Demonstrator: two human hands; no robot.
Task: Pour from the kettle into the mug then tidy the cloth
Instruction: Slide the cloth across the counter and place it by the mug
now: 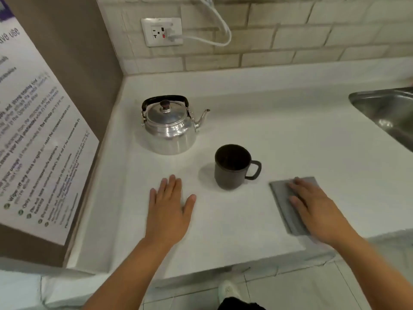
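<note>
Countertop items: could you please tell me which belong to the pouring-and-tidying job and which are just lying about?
Job: kettle, mug, grey cloth under the right hand.
Lying about: sink, wall socket with white cable, printed notice.

- We count one kettle [168,126], left of centre in the frame.
- We count one mug [233,166], at the centre.
- We count one cloth [288,204], lower right.
- We count two hands: the left hand [168,209] and the right hand [312,206].
- We count one sink [388,113], at the right edge.
- We count one wall socket [162,32], top centre, with one cable [220,25].
- We count one printed notice [33,135], far left.
- We count one shoe [228,289], at the bottom.
</note>
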